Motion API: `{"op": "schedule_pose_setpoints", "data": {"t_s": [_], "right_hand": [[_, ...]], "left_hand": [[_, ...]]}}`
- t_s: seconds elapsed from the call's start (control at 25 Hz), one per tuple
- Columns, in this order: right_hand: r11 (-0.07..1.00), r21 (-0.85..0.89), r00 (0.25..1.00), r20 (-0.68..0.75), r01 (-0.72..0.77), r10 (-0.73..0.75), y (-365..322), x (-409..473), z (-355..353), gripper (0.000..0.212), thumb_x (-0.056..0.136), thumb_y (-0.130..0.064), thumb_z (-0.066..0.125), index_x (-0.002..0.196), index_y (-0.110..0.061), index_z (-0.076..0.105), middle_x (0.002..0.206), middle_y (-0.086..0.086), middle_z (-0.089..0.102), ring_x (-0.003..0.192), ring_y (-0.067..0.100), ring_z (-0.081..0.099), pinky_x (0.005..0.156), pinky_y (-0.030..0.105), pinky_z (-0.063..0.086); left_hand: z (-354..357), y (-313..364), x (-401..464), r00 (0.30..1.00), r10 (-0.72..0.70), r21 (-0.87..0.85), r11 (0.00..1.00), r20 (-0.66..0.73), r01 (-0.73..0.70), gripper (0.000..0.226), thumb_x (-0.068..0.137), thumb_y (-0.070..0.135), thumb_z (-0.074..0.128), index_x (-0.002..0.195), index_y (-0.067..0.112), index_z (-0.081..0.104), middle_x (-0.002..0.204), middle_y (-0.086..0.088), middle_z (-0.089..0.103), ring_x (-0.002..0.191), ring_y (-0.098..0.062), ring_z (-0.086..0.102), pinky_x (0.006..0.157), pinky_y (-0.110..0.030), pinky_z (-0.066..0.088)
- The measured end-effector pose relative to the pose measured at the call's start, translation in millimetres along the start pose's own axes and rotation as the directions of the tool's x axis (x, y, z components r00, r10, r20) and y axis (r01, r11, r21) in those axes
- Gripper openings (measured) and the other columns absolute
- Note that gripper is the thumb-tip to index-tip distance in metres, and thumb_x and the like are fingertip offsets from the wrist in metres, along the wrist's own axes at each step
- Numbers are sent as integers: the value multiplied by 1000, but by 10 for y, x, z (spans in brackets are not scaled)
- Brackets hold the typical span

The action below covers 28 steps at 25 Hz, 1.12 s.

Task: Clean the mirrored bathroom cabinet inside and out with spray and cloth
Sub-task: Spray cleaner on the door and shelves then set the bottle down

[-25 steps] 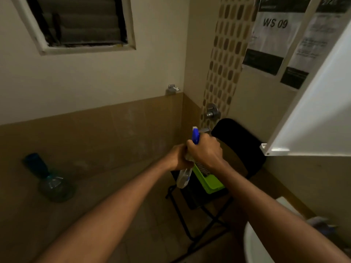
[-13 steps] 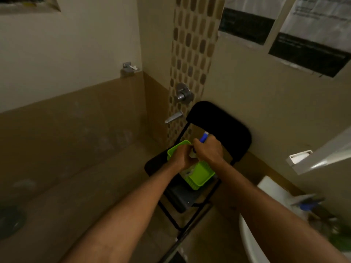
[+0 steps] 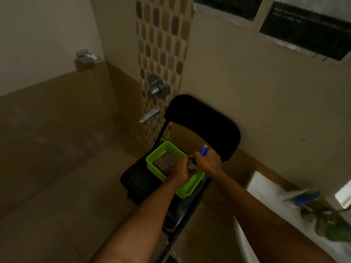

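Both hands meet over a green plastic basket (image 3: 171, 182) that sits on the seat of a black folding chair (image 3: 204, 122). The right hand (image 3: 209, 163) grips the blue head of the spray bottle (image 3: 203, 150); the left hand (image 3: 182, 170) curls around its body, mostly hidden. A checked cloth (image 3: 165, 162) lies folded in the basket.

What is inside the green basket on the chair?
Inside the green basket lies a folded checked cloth. The left hand and the right hand, which grips the spray bottle, cover the basket's near part, so anything there cannot be seen.
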State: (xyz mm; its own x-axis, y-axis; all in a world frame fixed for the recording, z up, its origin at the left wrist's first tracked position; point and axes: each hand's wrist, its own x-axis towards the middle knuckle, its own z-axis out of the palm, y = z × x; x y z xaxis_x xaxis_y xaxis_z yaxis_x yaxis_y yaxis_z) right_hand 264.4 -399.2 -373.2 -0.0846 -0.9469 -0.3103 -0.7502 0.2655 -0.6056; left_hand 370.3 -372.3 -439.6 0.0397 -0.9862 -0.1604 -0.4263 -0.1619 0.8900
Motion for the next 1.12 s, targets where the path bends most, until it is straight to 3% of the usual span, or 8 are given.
{"op": "schedule_pose_setpoints", "data": {"t_s": [0.24, 0.36, 0.44, 0.56, 0.64, 0.72, 0.92, 1.12], "right_hand": [[995, -91, 998, -56, -47, 42, 1, -16, -2, 54, 94, -59, 54, 110, -7, 56, 108, 15, 67, 96, 35, 66, 83, 41, 52], [948, -307, 946, -275, 80, -169, -214, -133, -67, 61, 93, -55, 55, 129, -6, 44, 110, 16, 68, 98, 40, 68, 73, 41, 44], [901, -355, 866, -334, 251, -373, -411, -165, 6, 48, 93, -43, 57, 125, -9, 50, 111, 15, 65, 95, 37, 67, 68, 37, 41], [836, -316, 836, -184, 448, -517, -649, -130, 363, 20, 93, -28, 59, 101, -10, 59, 101, 13, 63, 91, 34, 65, 65, 34, 41], [820, -332, 871, 9, 466, -491, -658, -35, 725, 17, 96, -24, 59, 103, -9, 61, 103, 15, 66, 96, 37, 66, 68, 36, 44], [805, -388, 893, 208, 450, -399, -552, 110, 1073, 24, 96, -23, 59, 111, -5, 62, 113, 21, 67, 106, 41, 66, 80, 43, 51], [809, -450, 910, 338, 379, -239, -210, 447, 1634, 24, 97, -23, 62, 115, -10, 72, 122, 18, 71, 114, 34, 68, 92, 40, 54], [766, -528, 919, 334, 367, -210, -97, 783, 1957, 54, 97, -43, 61, 137, -6, 57, 135, 20, 62, 125, 36, 61, 102, 44, 51]], "left_hand": [[40, -73, 33, 998, -52, 65, 997, 19, 50, 32, 87, 17, 78, 117, 7, 72, 113, -13, 75, 108, -26, 71, 81, -32, 52], [-57, -133, 55, 993, -103, 179, 980, 63, 90, 40, 89, 29, 76, 124, 11, 68, 122, -10, 72, 115, -26, 67, 89, -31, 51], [-172, -270, 38, 992, -113, 341, 936, 61, 86, 49, 93, 41, 69, 133, 14, 61, 132, -8, 66, 125, -25, 60, 100, -31, 47], [-399, -623, -61, 985, -138, 629, 758, -109, 175, 79, 91, 64, 58, 151, 15, 41, 153, -12, 45, 146, -31, 39, 117, -43, 36], [-542, -890, -134, 956, -262, 657, 700, -132, 282, 111, 84, 75, 57, 162, 11, 12, 168, -18, 9, 158, -34, 3, 124, -52, 18], [-625, -1130, -165, 946, -308, 626, 719, -103, 302, 130, 77, 78, 63, 162, 6, -3, 170, -18, -10, 158, -32, -13, 125, -58, 8], [-616, -1391, -75, 961, -264, 576, 774, -83, 262, 144, 68, 79, 71, 162, 5, -8, 171, -13, -13, 158, -29, -12, 125, -60, 8], [-608, -1544, -1, 965, -246, 537, 804, -89, 254, 151, 62, 87, 69, 161, 8, -14, 170, -10, -17, 158, -27, -12, 124, -62, 9]]}}
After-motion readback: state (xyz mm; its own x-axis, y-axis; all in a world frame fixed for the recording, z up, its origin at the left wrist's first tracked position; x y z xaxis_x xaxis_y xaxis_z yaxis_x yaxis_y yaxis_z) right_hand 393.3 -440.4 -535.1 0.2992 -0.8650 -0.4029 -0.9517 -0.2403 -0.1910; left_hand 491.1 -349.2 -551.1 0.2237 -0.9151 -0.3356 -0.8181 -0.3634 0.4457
